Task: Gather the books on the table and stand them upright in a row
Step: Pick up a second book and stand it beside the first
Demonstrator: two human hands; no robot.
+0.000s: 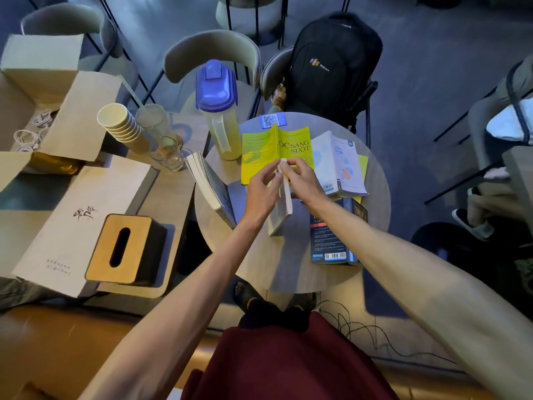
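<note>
On the round table (291,272) a cream-covered book (284,210) stands on its edge in the middle. My left hand (264,192) and my right hand (302,180) both pinch its top. Behind it a yellow book (262,153) lies open with its cover up. A white book (340,166) lies to the right, over a yellow sheet. A dark blue book (331,241) lies flat at the front right. At the table's left edge a grey book (212,189) stands tilted.
A pitcher with a blue lid (219,111) stands at the table's back left, a QR card (272,120) behind the yellow book. A black backpack (331,64) sits on a chair behind. The left table holds stacked paper cups (121,125), glasses (167,153), boxes and a tissue box (124,249).
</note>
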